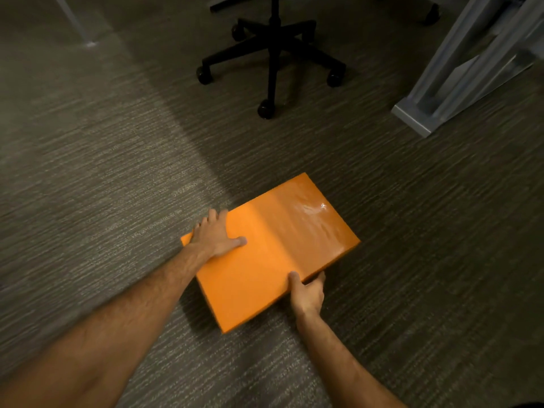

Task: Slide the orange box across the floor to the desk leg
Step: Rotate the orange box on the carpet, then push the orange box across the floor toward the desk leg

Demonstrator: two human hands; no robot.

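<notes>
We are reaching down with both bare forearms, which are entering from the near edge of the view over the grey ribbed carpet [88, 178]. Our right hand [307, 293] is gripping the near right edge of the orange box [273, 254] — thumb lying on top, fingers curling under and around the side. Our left hand [213, 234] is pressing on the box's left edge, palm on the top face, thumb spreading out across the orange surface and fingers wrapping over the rim toward the carpet.

The box is lying flat on the floor, turned at an angle so that one corner is pointing toward us and the opposite one away. Its far half is catching a glare, as if it were wrapped in shiny film.

Farther off, beyond the box, the black wheeled base of an office chair [272, 57] is standing on the carpet. To the far right, the grey metal desk leg [441, 92] is resting with its flat foot on the floor — well apart from the box. At the far left, a thin pale leg [78, 28] is meeting the carpet.
</notes>
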